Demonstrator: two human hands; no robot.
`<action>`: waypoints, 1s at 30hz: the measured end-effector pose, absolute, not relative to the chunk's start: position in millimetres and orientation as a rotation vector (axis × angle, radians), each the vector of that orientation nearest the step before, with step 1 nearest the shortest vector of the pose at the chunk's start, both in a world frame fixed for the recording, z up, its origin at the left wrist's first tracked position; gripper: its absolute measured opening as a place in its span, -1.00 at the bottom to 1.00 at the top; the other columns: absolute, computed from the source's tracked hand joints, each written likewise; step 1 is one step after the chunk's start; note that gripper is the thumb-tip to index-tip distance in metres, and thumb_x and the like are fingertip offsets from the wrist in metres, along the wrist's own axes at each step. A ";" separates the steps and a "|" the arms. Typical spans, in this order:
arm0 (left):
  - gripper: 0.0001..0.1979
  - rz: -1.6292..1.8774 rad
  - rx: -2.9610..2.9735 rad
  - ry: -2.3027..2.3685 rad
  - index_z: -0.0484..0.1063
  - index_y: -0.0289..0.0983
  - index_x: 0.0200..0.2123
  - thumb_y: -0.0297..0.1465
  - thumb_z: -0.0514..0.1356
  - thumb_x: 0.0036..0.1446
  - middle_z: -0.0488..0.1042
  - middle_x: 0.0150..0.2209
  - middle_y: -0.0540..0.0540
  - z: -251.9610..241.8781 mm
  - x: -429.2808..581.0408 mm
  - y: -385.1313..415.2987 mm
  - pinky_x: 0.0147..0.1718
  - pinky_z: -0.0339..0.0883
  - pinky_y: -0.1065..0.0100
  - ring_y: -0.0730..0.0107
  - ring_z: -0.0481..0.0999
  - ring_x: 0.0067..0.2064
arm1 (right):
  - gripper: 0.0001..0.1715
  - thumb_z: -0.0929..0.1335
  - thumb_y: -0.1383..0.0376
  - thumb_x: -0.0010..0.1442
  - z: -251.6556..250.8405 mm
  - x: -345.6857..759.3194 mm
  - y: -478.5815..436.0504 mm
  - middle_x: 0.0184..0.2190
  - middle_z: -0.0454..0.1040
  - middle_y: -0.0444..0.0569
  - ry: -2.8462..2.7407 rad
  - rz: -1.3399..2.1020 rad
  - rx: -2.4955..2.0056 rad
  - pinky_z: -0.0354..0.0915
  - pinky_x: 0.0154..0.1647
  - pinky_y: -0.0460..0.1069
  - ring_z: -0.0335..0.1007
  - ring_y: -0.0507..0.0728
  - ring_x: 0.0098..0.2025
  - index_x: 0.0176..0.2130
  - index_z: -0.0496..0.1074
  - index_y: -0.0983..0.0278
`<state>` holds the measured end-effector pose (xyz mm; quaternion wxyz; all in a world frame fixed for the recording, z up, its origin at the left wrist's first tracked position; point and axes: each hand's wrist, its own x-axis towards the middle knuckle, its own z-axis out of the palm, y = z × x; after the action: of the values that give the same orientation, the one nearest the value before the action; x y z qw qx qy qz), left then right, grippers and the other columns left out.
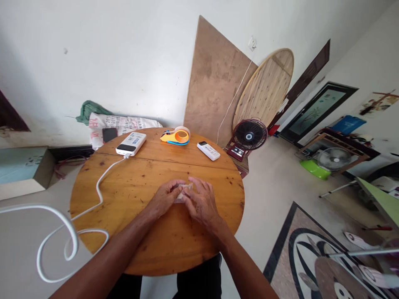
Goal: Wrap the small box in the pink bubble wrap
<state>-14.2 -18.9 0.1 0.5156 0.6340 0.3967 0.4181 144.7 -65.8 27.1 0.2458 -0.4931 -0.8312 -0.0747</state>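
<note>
Both hands meet over the round wooden table (149, 170), around a small whitish, partly see-through block-like item (180, 199). My left hand (166, 194) grips its left side, with the thumb laid along the top. From the right, my right hand (202, 201) closes on it with bent fingers and thumb. The fingers cover much of the item, so its exact kind cannot be made out. Beyond the hands, a yellow and blue tape dispenser (176, 136) stands near the far edge.
A white power bank (131, 143) with a white cable (99, 187) lies at the far left; the cable loops off the table's left edge. A smaller white device (208, 150) lies at the far right. A dark red fan (249, 136) stands beyond the table.
</note>
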 end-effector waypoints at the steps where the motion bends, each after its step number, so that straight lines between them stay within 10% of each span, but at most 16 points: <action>1: -0.66 1.014 1.546 0.985 0.46 -0.29 -0.16 -0.26 0.07 0.05 0.53 -0.19 -0.11 -1.3 -13.9 -18.0 -0.07 0.28 0.24 0.24 0.47 -0.14 | -0.73 0.31 0.28 0.18 25.9 144.3 -68.1 0.15 0.24 0.06 -2.286 -0.240 -1.359 0.07 0.10 0.15 0.11 0.22 0.14 -0.09 0.42 0.19; 30: -0.62 1.020 1.343 0.924 0.46 -0.31 -0.16 -0.26 0.15 -0.05 0.54 -0.25 -0.10 1.5 -16.9 -19.7 -0.21 0.35 0.27 0.24 0.49 -0.23 | -0.57 0.28 0.24 0.20 3.6 142.2 -72.8 0.19 0.16 0.13 -2.118 -0.291 -1.343 0.11 0.05 0.12 0.18 0.22 0.12 0.07 0.30 0.22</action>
<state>-16.9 -19.7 1.5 0.5721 0.5728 0.3940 0.4351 142.2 -72.8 3.6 0.3035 -0.5070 -0.7993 -0.1097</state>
